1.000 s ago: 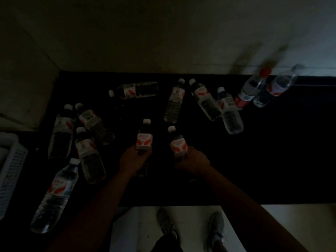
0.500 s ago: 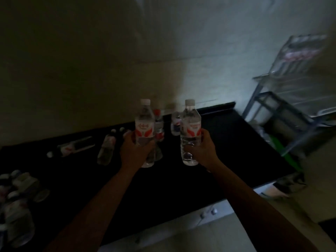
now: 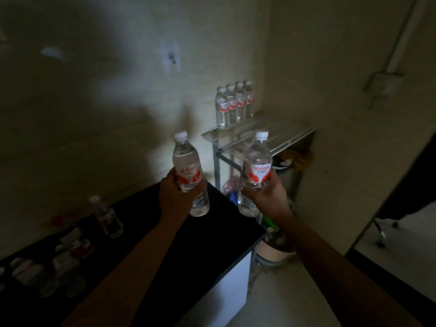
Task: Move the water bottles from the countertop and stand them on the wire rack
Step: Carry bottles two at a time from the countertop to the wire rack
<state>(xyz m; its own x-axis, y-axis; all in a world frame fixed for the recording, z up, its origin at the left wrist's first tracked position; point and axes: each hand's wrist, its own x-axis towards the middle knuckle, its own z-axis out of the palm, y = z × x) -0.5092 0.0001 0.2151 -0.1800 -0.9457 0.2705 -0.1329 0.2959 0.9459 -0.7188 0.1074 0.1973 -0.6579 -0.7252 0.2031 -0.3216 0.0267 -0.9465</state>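
My left hand (image 3: 175,194) grips a clear water bottle (image 3: 187,166) with a white cap and red-white label, held upright above the right end of the black countertop (image 3: 193,241). A second, matching bottle (image 3: 256,166) stands upright in my right hand (image 3: 267,197), past the counter's edge and in front of the wire rack (image 3: 280,138). Several bottles (image 3: 233,103) stand in a row at the back left of the rack's top shelf. More bottles (image 3: 107,217) lie on the dim left part of the counter.
The rack stands in the corner between two walls, with cluttered items on its lower level (image 3: 290,159). A bucket (image 3: 273,251) sits on the floor beside the counter's end. The front of the rack's top shelf is bare wire.
Both hands lifted a bottle each off the counter and carried them to the right. The view swung from the counter to the rack, which is now closer.
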